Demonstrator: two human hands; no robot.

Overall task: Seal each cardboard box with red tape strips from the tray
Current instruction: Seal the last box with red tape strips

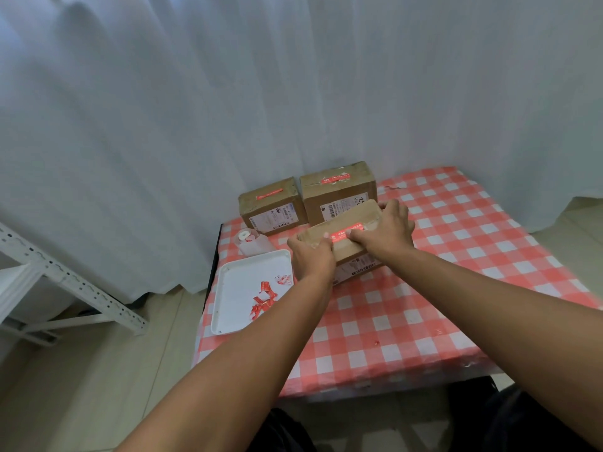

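Soft even daylight, faint shadows, slight blur, wide-angle edge distortion.

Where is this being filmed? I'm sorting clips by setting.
Probably a makeshift packing spot in a room: a table with a checked cloth, a white curtain behind, labelled cardboard boxes and a metal rack.

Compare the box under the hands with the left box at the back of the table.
The near box is gripped at both ends by the left hand and right hand; the back left box stands untouched. The near box lies skewed across the checked cloth; the back left box sits by the curtain. Both are brown cardboard with a red tape strip on top.
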